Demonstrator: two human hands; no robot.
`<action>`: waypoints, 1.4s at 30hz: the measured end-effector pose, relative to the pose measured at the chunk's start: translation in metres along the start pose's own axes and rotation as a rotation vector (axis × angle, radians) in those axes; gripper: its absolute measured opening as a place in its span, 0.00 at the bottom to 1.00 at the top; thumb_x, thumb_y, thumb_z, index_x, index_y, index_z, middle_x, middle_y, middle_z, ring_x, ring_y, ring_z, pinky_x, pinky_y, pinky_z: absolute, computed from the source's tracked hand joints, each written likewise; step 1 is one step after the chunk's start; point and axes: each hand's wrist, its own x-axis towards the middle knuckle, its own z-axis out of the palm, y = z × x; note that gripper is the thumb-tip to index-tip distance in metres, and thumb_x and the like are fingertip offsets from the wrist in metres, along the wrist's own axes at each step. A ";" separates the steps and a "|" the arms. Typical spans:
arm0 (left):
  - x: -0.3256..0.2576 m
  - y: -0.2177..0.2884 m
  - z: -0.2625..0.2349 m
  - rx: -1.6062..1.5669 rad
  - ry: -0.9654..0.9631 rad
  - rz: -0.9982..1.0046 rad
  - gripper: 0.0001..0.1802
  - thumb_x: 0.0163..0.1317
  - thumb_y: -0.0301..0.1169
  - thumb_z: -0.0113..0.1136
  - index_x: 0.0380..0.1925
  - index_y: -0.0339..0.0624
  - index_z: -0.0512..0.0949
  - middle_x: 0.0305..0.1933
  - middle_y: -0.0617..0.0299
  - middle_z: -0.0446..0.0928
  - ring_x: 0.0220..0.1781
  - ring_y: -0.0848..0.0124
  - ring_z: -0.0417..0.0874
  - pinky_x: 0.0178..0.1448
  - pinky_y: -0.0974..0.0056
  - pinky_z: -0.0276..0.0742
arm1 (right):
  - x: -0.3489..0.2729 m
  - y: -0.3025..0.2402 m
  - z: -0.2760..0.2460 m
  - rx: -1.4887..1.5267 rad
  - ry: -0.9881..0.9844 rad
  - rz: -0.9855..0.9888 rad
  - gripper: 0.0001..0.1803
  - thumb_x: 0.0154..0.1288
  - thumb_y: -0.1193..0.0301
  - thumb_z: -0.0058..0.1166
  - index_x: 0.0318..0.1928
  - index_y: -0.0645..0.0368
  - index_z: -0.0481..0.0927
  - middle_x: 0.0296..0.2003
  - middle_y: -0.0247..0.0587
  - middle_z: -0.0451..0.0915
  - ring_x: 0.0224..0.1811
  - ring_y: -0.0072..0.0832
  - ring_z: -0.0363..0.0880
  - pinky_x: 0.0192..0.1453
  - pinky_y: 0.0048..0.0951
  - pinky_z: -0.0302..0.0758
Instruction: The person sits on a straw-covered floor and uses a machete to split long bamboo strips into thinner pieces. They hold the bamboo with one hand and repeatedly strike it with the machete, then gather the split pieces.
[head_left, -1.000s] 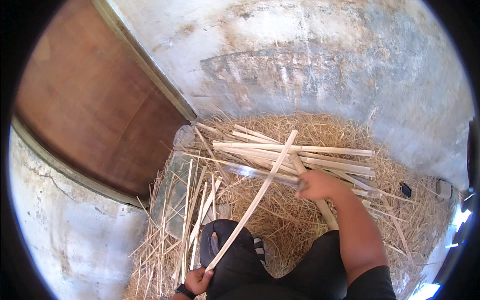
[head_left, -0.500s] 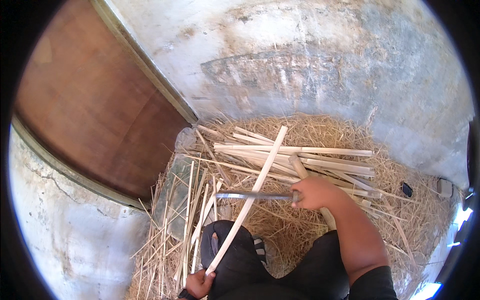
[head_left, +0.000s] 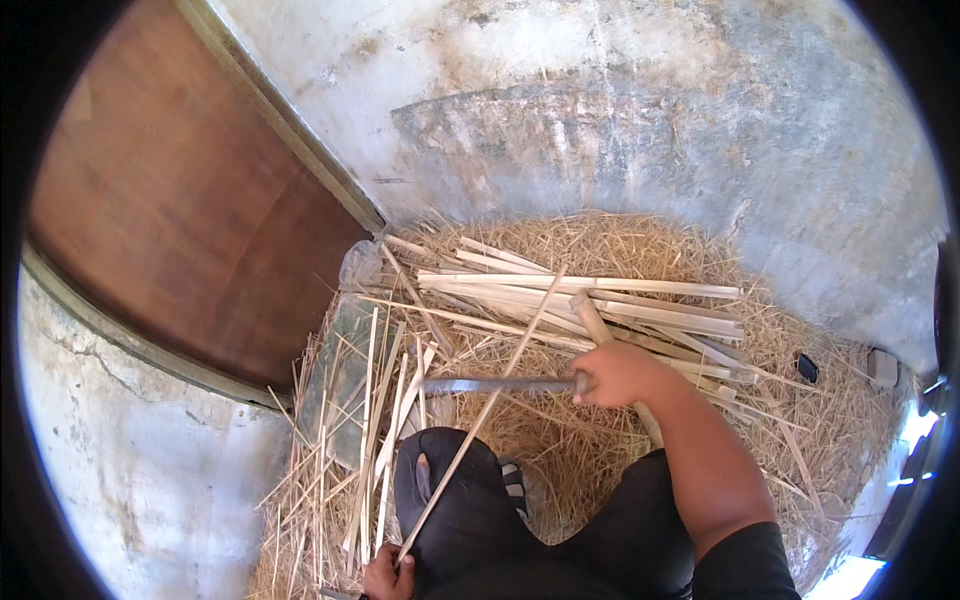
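My left hand (head_left: 388, 575) is closed on the lower end of a long pale bamboo strip (head_left: 466, 447), by my left knee. The strip slants up and away to the right, its narrow edge toward me. In my right hand (head_left: 625, 373) is the handle of a long-bladed knife (head_left: 490, 384), its blade pointing left and crossing the strip near mid-length. Whether the blade touches the strip I cannot tell. A thick wooden stick (head_left: 592, 318) runs beneath my right hand, partly hidden by it.
A pile of split bamboo strips (head_left: 660, 318) lies beyond my hands on straw (head_left: 560, 440). Thin strips (head_left: 375, 440) lie at my left. A dark phone-like object (head_left: 807, 368) and a pale box (head_left: 882, 367) sit at right. A stained wall (head_left: 640, 130) and brown panel (head_left: 190, 200) stand beyond.
The bamboo strip has turned from its broad face to its narrow edge. My left hand has moved slightly down and left. The knife is still across the strip.
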 end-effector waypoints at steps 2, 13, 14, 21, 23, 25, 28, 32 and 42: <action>-0.004 -0.007 0.002 0.034 -0.030 -0.010 0.23 0.74 0.44 0.44 0.54 0.35 0.73 0.33 0.38 0.80 0.37 0.40 0.82 0.41 0.46 0.75 | 0.008 0.022 -0.002 0.028 0.086 0.167 0.20 0.56 0.57 0.66 0.46 0.55 0.82 0.38 0.50 0.84 0.43 0.45 0.83 0.48 0.45 0.78; 0.025 -0.049 0.001 -0.507 -0.364 -0.018 0.29 0.75 0.54 0.38 0.25 0.42 0.69 0.20 0.69 0.66 0.21 0.76 0.65 0.26 0.67 0.63 | 0.008 -0.030 0.004 -0.053 -0.123 -0.095 0.16 0.57 0.58 0.64 0.41 0.55 0.82 0.35 0.50 0.83 0.42 0.46 0.82 0.46 0.46 0.76; 0.026 -0.055 0.000 -0.543 -0.411 -0.038 0.29 0.76 0.55 0.35 0.25 0.44 0.68 0.20 0.70 0.64 0.21 0.77 0.64 0.26 0.68 0.61 | 0.016 -0.010 0.007 0.029 -0.124 -0.050 0.17 0.57 0.58 0.64 0.41 0.55 0.82 0.36 0.50 0.83 0.43 0.46 0.82 0.46 0.46 0.76; 0.039 -0.047 0.001 -0.468 -0.403 -0.109 0.30 0.75 0.56 0.35 0.24 0.43 0.68 0.20 0.70 0.64 0.21 0.77 0.63 0.26 0.69 0.60 | 0.018 0.009 0.010 0.097 0.049 0.029 0.24 0.60 0.54 0.64 0.46 0.61 0.80 0.35 0.51 0.83 0.37 0.42 0.82 0.44 0.42 0.77; 0.040 -0.044 0.001 -0.523 -0.415 -0.095 0.31 0.76 0.55 0.35 0.23 0.42 0.69 0.20 0.69 0.65 0.21 0.76 0.64 0.27 0.68 0.61 | 0.015 -0.018 0.008 0.021 0.004 -0.047 0.23 0.59 0.55 0.65 0.47 0.61 0.81 0.34 0.50 0.83 0.38 0.43 0.82 0.45 0.42 0.77; 0.039 -0.061 0.007 -0.607 -0.434 -0.100 0.31 0.76 0.55 0.35 0.23 0.42 0.70 0.20 0.68 0.66 0.21 0.75 0.65 0.27 0.67 0.62 | 0.012 -0.040 0.007 -0.122 -0.107 -0.122 0.24 0.58 0.56 0.65 0.48 0.61 0.81 0.34 0.50 0.83 0.40 0.43 0.83 0.45 0.43 0.77; 0.041 -0.049 0.007 -0.434 -0.336 0.038 0.32 0.76 0.55 0.35 0.23 0.41 0.70 0.19 0.67 0.67 0.21 0.74 0.66 0.28 0.66 0.63 | 0.013 -0.010 0.008 0.014 -0.095 -0.121 0.25 0.57 0.58 0.66 0.50 0.61 0.81 0.38 0.50 0.84 0.43 0.42 0.83 0.47 0.42 0.77; 0.038 -0.024 -0.009 -0.282 -0.293 0.075 0.32 0.76 0.54 0.35 0.22 0.39 0.70 0.18 0.65 0.68 0.22 0.72 0.68 0.29 0.61 0.66 | 0.021 0.033 -0.005 0.189 0.229 0.216 0.24 0.58 0.60 0.64 0.50 0.62 0.81 0.42 0.54 0.84 0.47 0.45 0.83 0.51 0.44 0.78; 0.034 -0.034 -0.001 -0.364 -0.269 0.048 0.31 0.77 0.51 0.38 0.20 0.39 0.69 0.18 0.67 0.67 0.22 0.75 0.66 0.28 0.64 0.64 | 0.005 -0.040 -0.002 -0.045 -0.177 -0.112 0.22 0.58 0.57 0.65 0.48 0.58 0.82 0.40 0.52 0.84 0.43 0.41 0.83 0.48 0.41 0.78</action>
